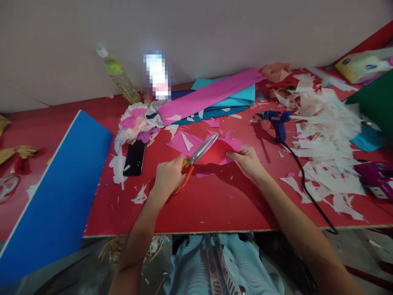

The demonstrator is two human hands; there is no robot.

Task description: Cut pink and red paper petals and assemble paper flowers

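My left hand point(168, 178) is closed around the handles of a pair of scissors point(201, 150) with orange and yellow grips. The blades point up and to the right, over pink scraps. Between the thumb and fingers of my right hand point(247, 160) is a piece of pink paper point(231, 144), its left part close to the blades. I cannot tell whether the blades touch it. A larger pink scrap point(181, 144) with a white sliver on it lies just behind the scissors. Smaller pink cuttings are scattered around on the red table point(211, 209).
Folded pink and blue paper strips point(211, 96) lie at the back. On the right are a blue glue gun point(278, 123) with a black cord and piled white scraps point(328, 119). A black phone point(135, 157), paper flowers point(135, 121), a bottle point(121, 78) and a blue board point(64, 184) stand or lie left.
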